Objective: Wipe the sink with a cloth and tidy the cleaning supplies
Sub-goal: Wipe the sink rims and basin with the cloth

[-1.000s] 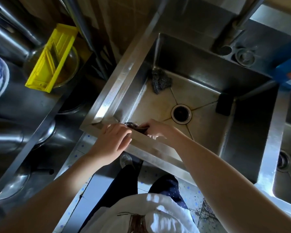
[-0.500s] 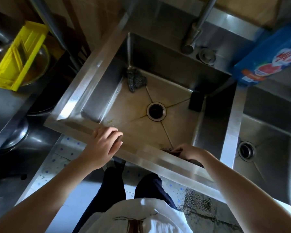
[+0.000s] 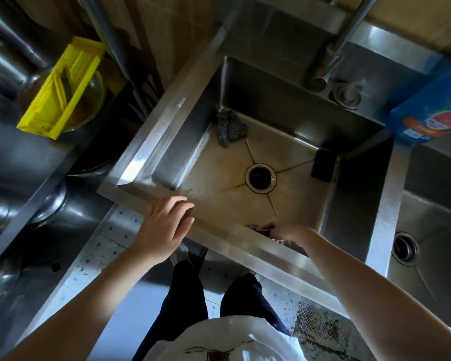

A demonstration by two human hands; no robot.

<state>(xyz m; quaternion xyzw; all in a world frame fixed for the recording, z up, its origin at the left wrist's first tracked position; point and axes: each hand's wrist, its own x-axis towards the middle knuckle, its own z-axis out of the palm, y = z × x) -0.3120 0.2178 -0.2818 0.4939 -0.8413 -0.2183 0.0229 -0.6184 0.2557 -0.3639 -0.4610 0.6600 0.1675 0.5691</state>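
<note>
I see a pale tiled floor (image 3: 107,246) with blue specks below, a metal drain grate (image 3: 320,324) near right, a brown wall (image 3: 172,35) far, and a steel shelf (image 3: 24,157) with bowls (image 3: 48,203) at left.

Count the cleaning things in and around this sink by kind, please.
Steel scourer: 1
Black sponge: 1
Blue detergent pack: 1
Cloth, mostly hidden in the right hand: 1
Total: 4

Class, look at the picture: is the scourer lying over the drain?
No, the scourer lies in the far left corner of the sink, well apart from the drain.
</note>
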